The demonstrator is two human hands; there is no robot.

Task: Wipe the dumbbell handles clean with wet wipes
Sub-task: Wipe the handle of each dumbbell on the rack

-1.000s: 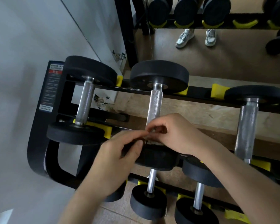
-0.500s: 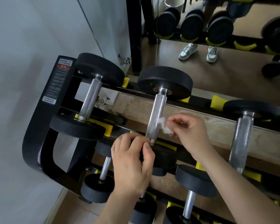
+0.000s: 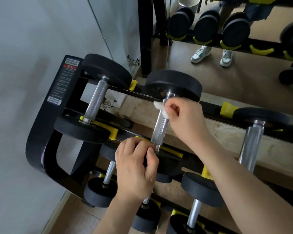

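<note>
Rack (image 3: 34, 132): black frame with yellow cradles, set against a pale wall (image 3: 24, 48); a printed label (image 3: 61, 85) runs down its end post.

Top tier: three dumbbells lying side by side, black plates, knurled steel grips. The left dumbbell (image 3: 95, 102) and right dumbbell (image 3: 250, 144) are untouched.

Middle dumbbell (image 3: 172, 85): its handle (image 3: 159, 130) runs from the far plate down to the near plate.

Wipe (image 3: 161, 108): small, white and crumpled, pressed to the far end of the handle, just below the far plate.

Right hand (image 3: 181, 115): fingers curled, thumb and fingertips pinching the wipe against the handle.

Left hand (image 3: 135, 168): at the near end of the handle, lying over the near plate, fingers bent and bunched together – whether they pinch anything cannot be told.

Lower tier: smaller dumbbells (image 3: 202, 190) in cradles beneath the hands, partly hidden by the forearms.

Mirror (image 3: 184, 61): behind the rack, it reflects a row of dumbbells and a pair of pale shoes (image 3: 201, 54) on a brown floor.
</note>
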